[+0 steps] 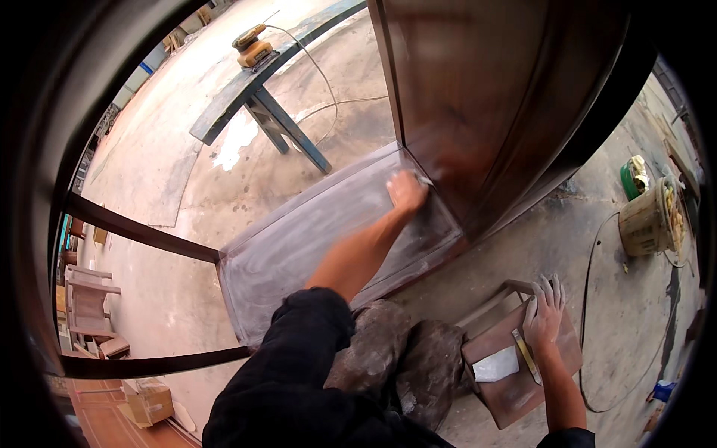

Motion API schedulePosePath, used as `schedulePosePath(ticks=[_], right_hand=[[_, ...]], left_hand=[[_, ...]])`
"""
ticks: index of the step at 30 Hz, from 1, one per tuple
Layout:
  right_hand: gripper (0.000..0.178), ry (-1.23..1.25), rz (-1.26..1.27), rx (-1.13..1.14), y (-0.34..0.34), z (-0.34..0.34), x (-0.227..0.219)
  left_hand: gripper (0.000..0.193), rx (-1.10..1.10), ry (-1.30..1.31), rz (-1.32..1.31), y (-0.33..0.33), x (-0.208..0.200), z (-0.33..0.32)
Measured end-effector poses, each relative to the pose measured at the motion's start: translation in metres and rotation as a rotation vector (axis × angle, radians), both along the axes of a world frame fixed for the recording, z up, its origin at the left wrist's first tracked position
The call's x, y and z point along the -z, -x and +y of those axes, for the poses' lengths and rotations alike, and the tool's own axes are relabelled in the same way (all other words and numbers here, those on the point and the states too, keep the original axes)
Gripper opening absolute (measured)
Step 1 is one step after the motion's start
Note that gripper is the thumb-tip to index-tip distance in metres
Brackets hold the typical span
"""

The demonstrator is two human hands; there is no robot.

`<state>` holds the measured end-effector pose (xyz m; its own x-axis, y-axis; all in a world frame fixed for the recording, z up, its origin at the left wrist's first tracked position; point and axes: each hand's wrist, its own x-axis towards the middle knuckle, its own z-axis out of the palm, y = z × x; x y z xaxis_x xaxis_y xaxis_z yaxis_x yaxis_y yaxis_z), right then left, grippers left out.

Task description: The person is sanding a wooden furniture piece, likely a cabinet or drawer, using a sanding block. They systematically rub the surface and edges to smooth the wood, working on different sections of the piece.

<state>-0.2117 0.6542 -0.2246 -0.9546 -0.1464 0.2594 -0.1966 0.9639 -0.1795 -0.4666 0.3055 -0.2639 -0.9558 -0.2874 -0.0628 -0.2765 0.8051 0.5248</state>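
Observation:
My left hand [407, 191] reaches into the inner corner of a dark wooden cabinet frame, against the dusty grey-brown bottom panel [321, 231]. Its fingers are curled, and a small pale edge shows at their tips; what they hold I cannot make out. Beside that corner rises the reddish-brown upright panel [478, 82]. Dust-whitened, my right hand [546, 308] rests with fingers spread on the edge of a small wooden stool [515, 403]. On the stool, close to that wrist, lie a white sheet [496, 365] and a narrow yellow tool [526, 357].
An orange power sander [254, 49] sits on a blue-grey bench [231, 101], its cable trailing across the floor. At the right stand a grubby filled bucket [644, 222] and a green tub [632, 179]. Frame rails [149, 236] cross the left side; a cardboard box [147, 403] lies lower left.

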Motion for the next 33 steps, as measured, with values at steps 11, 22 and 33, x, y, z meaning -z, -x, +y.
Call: schedulePosePath(ticks=[11, 22, 33], right_hand=[[0.033, 0.003, -0.008, 0.023, -0.002, 0.003, 0.001], [0.032, -0.008, -0.008, 0.010, -0.002, 0.004, 0.003], [0.033, -0.032, -0.030, -0.002, -0.002, 0.002, 0.003]], left_hand=[[0.060, 0.364, -0.123, 0.328, -0.084, -0.015, -0.044], [0.092, 0.798, 0.354, 0.149, -0.108, -0.026, -0.041], [0.070, 1.168, 0.585, 0.003, -0.093, -0.036, -0.063]])
